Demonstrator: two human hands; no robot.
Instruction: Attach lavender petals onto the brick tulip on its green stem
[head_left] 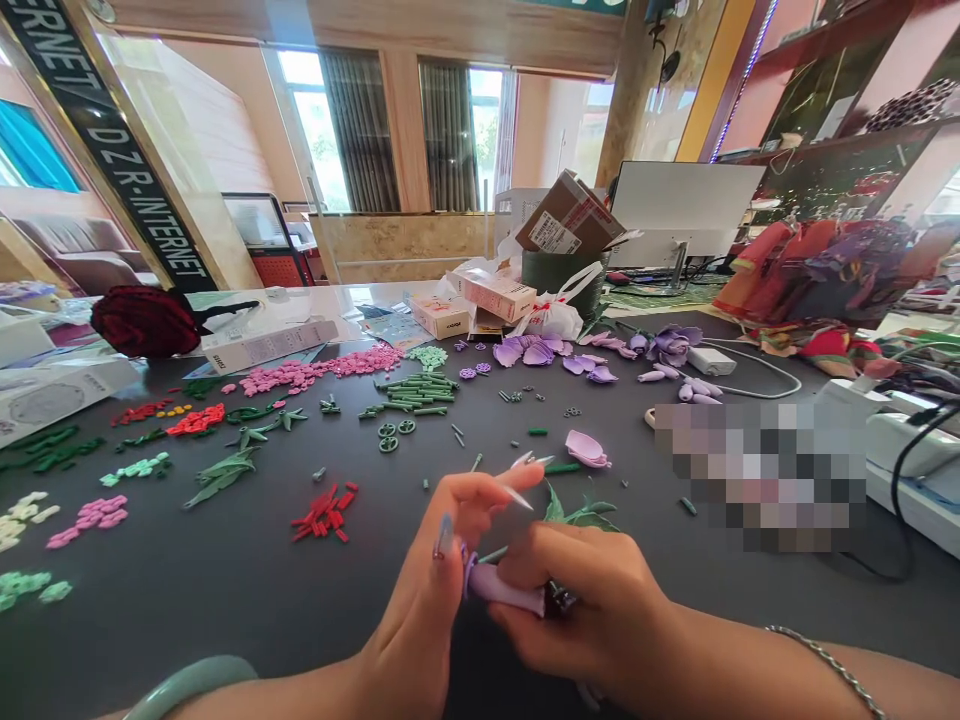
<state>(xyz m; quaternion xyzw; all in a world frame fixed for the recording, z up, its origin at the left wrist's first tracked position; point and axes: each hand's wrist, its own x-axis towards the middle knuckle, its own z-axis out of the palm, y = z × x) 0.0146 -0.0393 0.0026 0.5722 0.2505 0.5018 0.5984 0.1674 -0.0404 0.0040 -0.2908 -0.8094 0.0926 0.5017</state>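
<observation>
Fingers of the right hand (600, 590) pinch one lilac tube (510, 593), low at centre.
Left hand (427, 585) has its fingers extended; whether its thumb grips the tube's frilled end, I cannot tell. Tube looks light, smooth, fairly stiff; mid-barrel seems the safest hold. Outward: one leaf sprig (583, 514), one pink petal cup (587, 450), three green wheels (388, 445), red sticks (325, 515) too overlapped to count.
</observation>
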